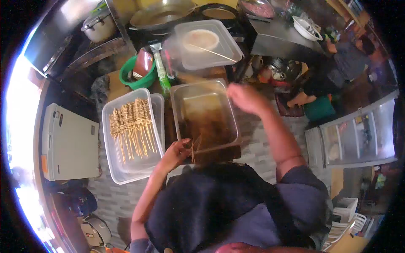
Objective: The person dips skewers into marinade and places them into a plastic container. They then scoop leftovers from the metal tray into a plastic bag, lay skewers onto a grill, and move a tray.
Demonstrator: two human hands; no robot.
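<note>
A clear plastic tub (236, 126) with a brown, cloudy bottom stands right in front of me. At its near left corner is my left hand (179, 152), with fingers bent around a few thin skewers (193, 149) whose ends stick up by the rim. My right hand (245, 98) is by the far right corner of that tub, curled like a fist and slightly blurred; anything inside it is hidden. Left of the tub, many skewers of threaded meat (130, 120) lie side by side in another clear container (110, 158), stacked on a similar one.
Beyond the tub sits a clear lid-like tray (192, 63) with a pale round patch and a stick on it. A green basin (126, 75) and a green-and-white packet (160, 69) are at the back left. Large pans (162, 17) stand farther back. A person (348, 63) is at the right.
</note>
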